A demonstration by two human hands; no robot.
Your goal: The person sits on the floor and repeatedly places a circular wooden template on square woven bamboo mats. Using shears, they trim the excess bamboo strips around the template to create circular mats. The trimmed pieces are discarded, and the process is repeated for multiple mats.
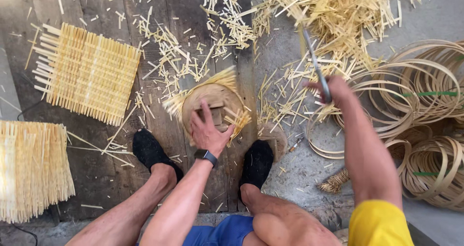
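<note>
My left hand [208, 128] presses a small block of bamboo [216, 115] down on a round wooden chopping stump [193, 103] between my feet. Cut bamboo sticks [239, 118] lie across the stump's rim. My right hand [333, 90] is raised to the right of the stump, gripping a long knife [313, 57] whose blade points up and away. A dark watch sits on my left wrist.
Two woven bamboo mats lie at left: one [89, 72] flat, another [31, 168] at the frame edge. Loose bamboo slivers [333, 14] litter the planks and concrete. Coiled bamboo hoops [430, 105] pile up at right. My black shoes [150, 149] flank the stump.
</note>
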